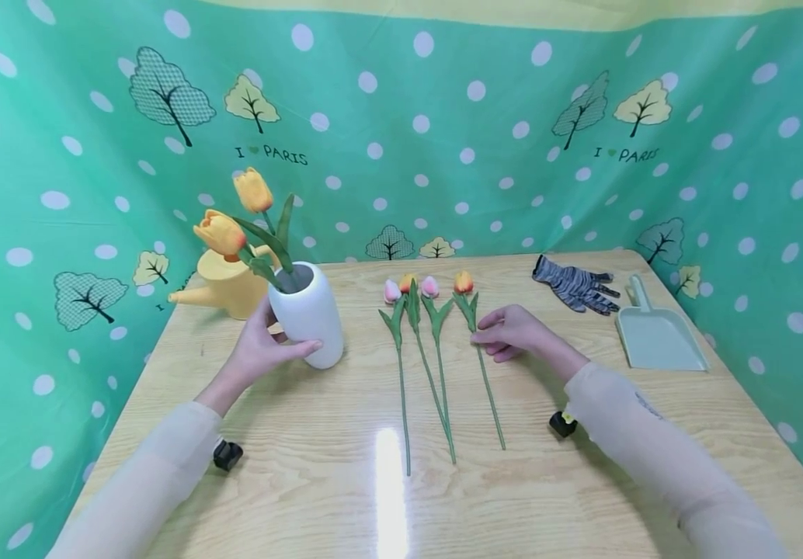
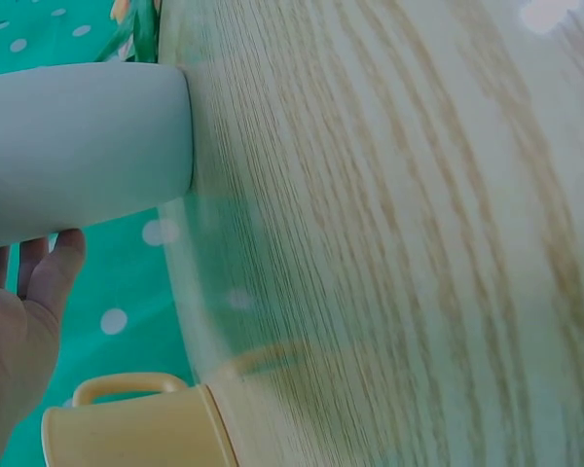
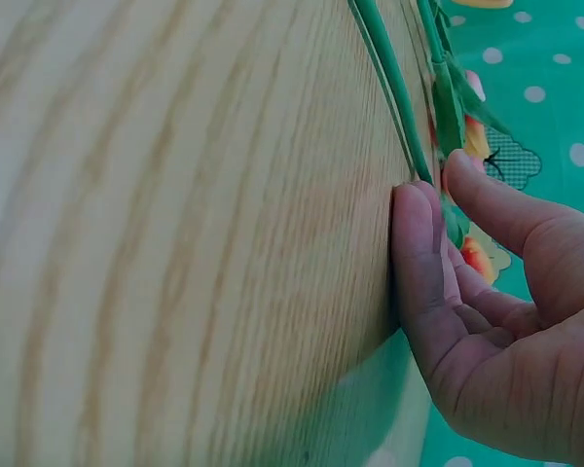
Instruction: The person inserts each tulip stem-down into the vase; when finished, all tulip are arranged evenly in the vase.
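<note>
A white vase (image 1: 314,322) stands at the left of the table with two yellow-orange tulips (image 1: 253,190) in it. My left hand (image 1: 265,341) grips its side, thumb across the front and the other fingers partly hidden behind. The left wrist view shows fingertips against the vase wall (image 2: 88,146). On the right, my right hand (image 1: 509,334) holds the upper stem of an orange tulip (image 1: 488,380) between thumb and fingers, while that tulip lies along the table. Left of it lie two pink tulips (image 1: 392,292) and another orange tulip (image 1: 413,310).
A yellow watering can (image 1: 223,283) stands behind the vase at the left. At the back right are a striped grey glove (image 1: 572,286) and a pale green dustpan (image 1: 660,338). A green patterned cloth (image 1: 478,155) hangs behind the wooden table (image 1: 290,466).
</note>
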A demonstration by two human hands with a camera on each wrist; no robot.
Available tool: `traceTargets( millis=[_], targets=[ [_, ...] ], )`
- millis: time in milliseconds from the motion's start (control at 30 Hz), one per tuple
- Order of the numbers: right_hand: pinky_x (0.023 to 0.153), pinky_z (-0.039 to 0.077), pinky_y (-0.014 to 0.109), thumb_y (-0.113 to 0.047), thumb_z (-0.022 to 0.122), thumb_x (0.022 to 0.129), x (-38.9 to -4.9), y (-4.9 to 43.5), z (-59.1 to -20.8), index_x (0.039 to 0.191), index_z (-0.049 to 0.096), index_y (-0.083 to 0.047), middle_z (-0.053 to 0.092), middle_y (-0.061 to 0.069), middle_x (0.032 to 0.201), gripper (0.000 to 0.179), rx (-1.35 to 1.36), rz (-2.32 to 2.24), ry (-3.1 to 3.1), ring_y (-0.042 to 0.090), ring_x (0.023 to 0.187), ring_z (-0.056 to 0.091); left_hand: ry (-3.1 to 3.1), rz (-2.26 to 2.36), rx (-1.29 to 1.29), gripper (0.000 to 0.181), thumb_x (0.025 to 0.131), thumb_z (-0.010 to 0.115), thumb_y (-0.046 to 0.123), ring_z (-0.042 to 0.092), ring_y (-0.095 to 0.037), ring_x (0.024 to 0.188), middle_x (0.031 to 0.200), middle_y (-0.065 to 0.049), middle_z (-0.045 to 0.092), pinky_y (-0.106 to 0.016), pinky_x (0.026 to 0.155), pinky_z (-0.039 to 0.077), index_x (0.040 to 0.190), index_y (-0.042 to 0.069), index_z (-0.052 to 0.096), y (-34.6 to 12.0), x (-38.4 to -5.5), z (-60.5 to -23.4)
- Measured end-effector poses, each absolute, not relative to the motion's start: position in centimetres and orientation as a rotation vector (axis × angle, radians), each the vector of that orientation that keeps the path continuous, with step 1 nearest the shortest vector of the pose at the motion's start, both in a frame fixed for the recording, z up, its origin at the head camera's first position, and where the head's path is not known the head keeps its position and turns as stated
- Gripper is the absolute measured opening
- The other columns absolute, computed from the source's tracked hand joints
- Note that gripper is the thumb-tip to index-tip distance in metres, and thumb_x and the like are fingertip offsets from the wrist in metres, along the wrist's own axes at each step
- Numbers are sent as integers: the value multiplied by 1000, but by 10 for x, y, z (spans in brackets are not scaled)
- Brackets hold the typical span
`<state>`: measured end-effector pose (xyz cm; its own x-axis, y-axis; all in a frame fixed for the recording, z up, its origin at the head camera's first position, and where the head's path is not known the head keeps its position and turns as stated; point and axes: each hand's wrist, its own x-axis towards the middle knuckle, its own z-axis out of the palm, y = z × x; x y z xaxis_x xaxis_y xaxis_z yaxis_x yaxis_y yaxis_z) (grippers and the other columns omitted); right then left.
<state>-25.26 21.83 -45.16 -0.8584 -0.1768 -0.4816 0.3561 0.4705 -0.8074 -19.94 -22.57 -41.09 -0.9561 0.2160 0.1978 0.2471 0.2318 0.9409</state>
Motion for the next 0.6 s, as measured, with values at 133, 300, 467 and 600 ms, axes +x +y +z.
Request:
traceTargets(
  millis=[133,300,467,600],
  targets=[
    [69,63,37,-20,84,87,-255,211,-455,127,61,3,69,13,93,52,179,-1365,2235,19,72,68,-2443,-1872,-464,91,76,88,-1,54,-24,118,137,-8,50,-41,91,57,150,14,39,-228,-194,-407],
    [65,63,35,-18,83,87,-255,206,-457,119,63,3,69,11,86,43,181,-1344,2270,17,67,67,-2448,-1861,-463,91,75,89,-1,54,-26,118,137,-7,51,-43,92,57,149,15,40,-229,-195,-409],
    [64,62,34,-14,80,89,-253,208,-456,115,64,3,69,11,81,36,180,-1322,2306,17,65,67,-2458,-1865,-480,91,75,90,2,54,-27,118,137,-8,51,-42,92,57,150,15,40,-227,-199,-410],
    [64,62,33,-14,79,89,-254,209,-455,114,65,3,69,9,81,34,161,-1315,2318,16,64,67,-2448,-1850,-497,92,75,89,1,54,-26,118,138,-7,51,-44,91,57,151,16,40,-225,-200,-409]
  ],
)
